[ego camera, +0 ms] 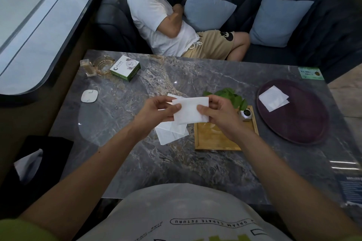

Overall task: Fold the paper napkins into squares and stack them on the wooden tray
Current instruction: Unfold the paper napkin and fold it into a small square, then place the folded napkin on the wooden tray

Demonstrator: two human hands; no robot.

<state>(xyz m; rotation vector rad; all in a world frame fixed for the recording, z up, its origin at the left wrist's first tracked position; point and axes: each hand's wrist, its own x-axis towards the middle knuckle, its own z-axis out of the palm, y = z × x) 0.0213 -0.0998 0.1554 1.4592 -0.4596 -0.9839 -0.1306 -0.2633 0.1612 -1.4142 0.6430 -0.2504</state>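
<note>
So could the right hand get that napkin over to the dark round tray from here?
Probably yes. The right hand shares the napkin with the left hand, and the round tray lies just to its right, with only bare table between.

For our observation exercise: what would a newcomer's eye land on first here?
First, the white napkin held up mid-frame by the left hand and right hand. Next, the round dark tray at right holding folded napkins, then a person lying on the sofa beyond the table.
</note>
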